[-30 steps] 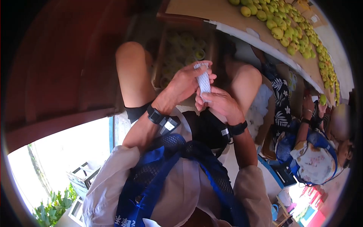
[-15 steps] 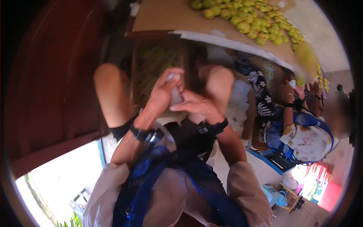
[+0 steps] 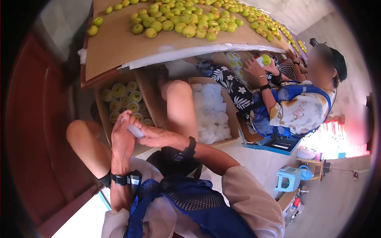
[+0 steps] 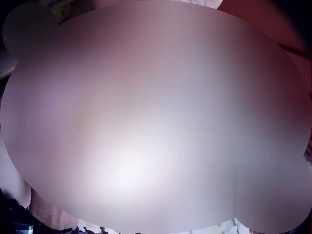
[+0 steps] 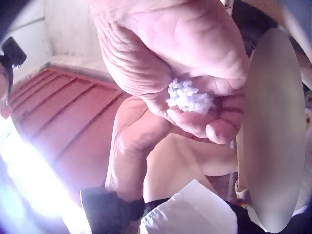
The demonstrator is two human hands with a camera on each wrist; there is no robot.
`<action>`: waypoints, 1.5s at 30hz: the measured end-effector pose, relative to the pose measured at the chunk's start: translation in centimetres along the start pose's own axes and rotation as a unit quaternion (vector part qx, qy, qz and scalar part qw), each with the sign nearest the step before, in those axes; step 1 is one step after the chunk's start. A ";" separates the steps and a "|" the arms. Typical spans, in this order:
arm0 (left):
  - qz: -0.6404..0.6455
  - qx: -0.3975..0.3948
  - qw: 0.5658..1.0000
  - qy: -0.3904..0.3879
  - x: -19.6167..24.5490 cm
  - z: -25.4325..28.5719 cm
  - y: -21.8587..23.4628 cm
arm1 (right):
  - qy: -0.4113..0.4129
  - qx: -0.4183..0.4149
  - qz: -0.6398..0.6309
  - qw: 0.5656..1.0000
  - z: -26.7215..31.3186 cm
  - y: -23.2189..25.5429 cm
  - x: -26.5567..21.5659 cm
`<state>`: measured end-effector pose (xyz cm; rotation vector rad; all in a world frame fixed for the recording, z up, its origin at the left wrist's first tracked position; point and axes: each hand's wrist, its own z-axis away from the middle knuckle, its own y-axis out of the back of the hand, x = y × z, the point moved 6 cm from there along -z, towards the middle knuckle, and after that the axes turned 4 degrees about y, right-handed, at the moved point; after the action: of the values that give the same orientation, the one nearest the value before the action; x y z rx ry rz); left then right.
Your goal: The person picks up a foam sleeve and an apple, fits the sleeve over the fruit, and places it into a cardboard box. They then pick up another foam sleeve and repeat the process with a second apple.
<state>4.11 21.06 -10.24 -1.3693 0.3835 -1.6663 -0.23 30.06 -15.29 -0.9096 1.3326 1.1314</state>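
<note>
The foam net (image 3: 134, 130) is gripped lengthwise: ten-o'clock end by the left hand (image 3: 122, 139), four-o'clock end by the right hand (image 3: 156, 137).

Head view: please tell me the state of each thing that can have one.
Net: held between both hands
Left hand: holding the net
Right hand: holding the net, fingers curled
Loose fruit: unwrapped, spread on cardboard
Fruit box: open, fruit inside
Other box: open, filled with white pieces
</note>
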 end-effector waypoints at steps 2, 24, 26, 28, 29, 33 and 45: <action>0.021 -0.003 1.000 0.001 -0.4 -0.2 0.5 | 0.033 0.071 0.150 0.986 -0.3 -0.4 1.7; -0.122 0.034 0.992 -0.026 0.1 -0.3 -0.8 | -0.087 0.178 0.187 0.962 2.3 -1.1 -3.8; -0.150 0.009 0.988 -0.034 -0.3 -0.5 -3.0 | -0.101 0.214 0.191 0.953 2.6 -0.8 -2.4; -0.188 -0.023 0.981 -0.049 -0.6 -0.1 -4.2 | -0.084 0.210 0.205 0.952 2.9 -0.4 -1.8; -0.194 -0.036 0.979 -0.053 -0.9 -0.1 -4.9 | -0.057 0.208 0.218 0.952 3.2 -0.3 -1.8; -0.085 -0.116 0.989 0.043 -1.0 0.8 -6.2 | -0.023 0.223 0.181 0.958 5.2 -0.3 -4.5; 0.080 -0.183 0.949 0.244 -1.4 6.8 -10.3 | -0.114 0.040 -0.162 0.979 11.3 -2.9 -9.0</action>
<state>5.51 29.64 -1.44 -1.1239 1.1082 -1.8470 6.31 39.42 -5.90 -0.8728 0.9927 0.8933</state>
